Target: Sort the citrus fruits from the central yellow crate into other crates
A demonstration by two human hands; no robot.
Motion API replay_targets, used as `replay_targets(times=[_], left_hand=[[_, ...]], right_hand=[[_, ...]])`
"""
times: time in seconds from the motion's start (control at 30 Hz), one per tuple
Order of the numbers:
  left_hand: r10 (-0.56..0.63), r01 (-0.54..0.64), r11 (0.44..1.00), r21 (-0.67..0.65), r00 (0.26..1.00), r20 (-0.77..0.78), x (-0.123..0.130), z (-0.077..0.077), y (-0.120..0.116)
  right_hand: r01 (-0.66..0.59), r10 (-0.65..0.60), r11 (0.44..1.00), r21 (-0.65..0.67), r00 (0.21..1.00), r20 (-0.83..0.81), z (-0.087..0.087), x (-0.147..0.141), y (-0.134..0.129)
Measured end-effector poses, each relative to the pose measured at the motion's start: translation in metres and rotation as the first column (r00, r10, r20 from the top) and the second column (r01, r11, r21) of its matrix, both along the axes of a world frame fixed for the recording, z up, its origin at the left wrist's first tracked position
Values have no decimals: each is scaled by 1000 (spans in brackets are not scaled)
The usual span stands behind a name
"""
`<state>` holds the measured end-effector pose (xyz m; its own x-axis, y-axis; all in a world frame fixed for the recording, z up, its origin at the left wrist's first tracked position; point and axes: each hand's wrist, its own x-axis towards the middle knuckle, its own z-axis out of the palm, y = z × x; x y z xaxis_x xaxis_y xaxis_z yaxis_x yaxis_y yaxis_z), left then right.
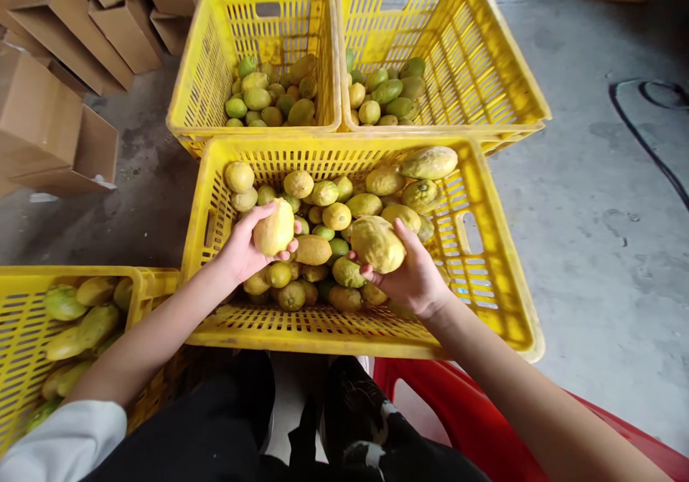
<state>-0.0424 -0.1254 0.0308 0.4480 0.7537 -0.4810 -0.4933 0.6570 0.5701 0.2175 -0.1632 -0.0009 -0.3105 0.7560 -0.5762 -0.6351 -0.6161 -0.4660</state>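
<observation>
My left hand (248,249) is wrapped round a pale yellow fruit (274,229), with its fingertips showing at the fruit's right side. A larger, bumpy yellow-green fruit (377,244) is held in my right hand (412,270), thumb on top and fingers beneath. Both hands are over the near yellow crate (344,335), apart from each other. Inside that crate lie many yellow and green fruits (313,250), several of them partly hidden by my hands. One long pale fruit (429,163) rests at the back right of the pile.
Two yellow crates (180,84) (511,59) with fruits stand behind the near one. Another fruit crate (137,288) is at the lower left. Open cardboard boxes (40,109) fill the upper left. A red plastic stool (457,403) is at lower right, and a black cable (640,138) lies on the floor.
</observation>
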Motion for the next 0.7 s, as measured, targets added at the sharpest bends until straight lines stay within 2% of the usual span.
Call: replay_targets(times=[0.1, 0.27, 0.43, 0.5, 0.57, 0.7], left_hand=[[-11, 8, 998, -69, 999, -48, 0, 0, 3], [-44, 38, 987, -158, 999, -32, 2, 0, 4], [63, -66, 979, -193, 998, -21, 4, 1, 2], [69, -69, 982, -177, 998, -7, 4, 1, 2], [52, -55, 989, -139, 998, -30, 4, 0, 2], [54, -63, 995, -78, 992, -114, 4, -2, 1]], right_hand=[[-19, 19, 999, -44, 1000, 17, 0, -2, 1], [-11, 11, 1000, -19, 1000, -10, 3, -3, 1], [78, -76, 992, 104, 997, -30, 8, -4, -2], [117, -109, 985, 123, 992, -66, 12, -4, -3], [111, -104, 990, 91, 991, -81, 14, -4, -3], [-18, 13, 995, -95, 998, -55, 13, -5, -1]])
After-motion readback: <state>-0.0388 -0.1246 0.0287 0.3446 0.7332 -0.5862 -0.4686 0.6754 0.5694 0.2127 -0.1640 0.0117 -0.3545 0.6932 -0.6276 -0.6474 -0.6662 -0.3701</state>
